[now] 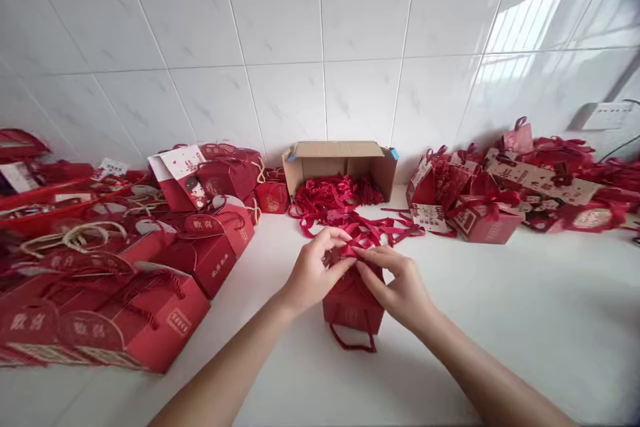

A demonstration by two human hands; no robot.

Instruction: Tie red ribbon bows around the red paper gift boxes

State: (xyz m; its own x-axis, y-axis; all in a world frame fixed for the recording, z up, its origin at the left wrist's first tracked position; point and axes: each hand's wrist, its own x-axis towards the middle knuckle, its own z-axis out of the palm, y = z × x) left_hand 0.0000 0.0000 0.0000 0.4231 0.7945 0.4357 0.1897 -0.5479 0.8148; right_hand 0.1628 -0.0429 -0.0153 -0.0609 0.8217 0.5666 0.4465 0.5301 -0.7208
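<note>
1. Currently, I see the fingers of the left hand (313,275) pinching a red ribbon (351,251), thumb against forefinger.
2. Meeting them from the other side, the right hand (400,283) grips the ribbon too, thumb and forefinger drawn together; from my end I cannot tell whether a knot has formed between the fingertips.
3. Directly under the fingers stands the box (350,310), red, on the table (525,347), its upper part mostly hidden by the hands. A red strap (353,347) loops from its near side onto the table.
4. I judge the step in hand to be tying or shaping the ribbon at the box's top. The next move seems to call for a steady pinch on one side while the other draws the ribbon snug, without crushing the box.
5. Just beyond the hands, loose ribbons (367,230) spill from a cardboard carton (340,149) lying against the tiled wall (280,20).
6. Farther out, I have stacked gift boxes (210,257) on the left, several with cord handles, and ribboned packets (487,217) on the right.
</note>
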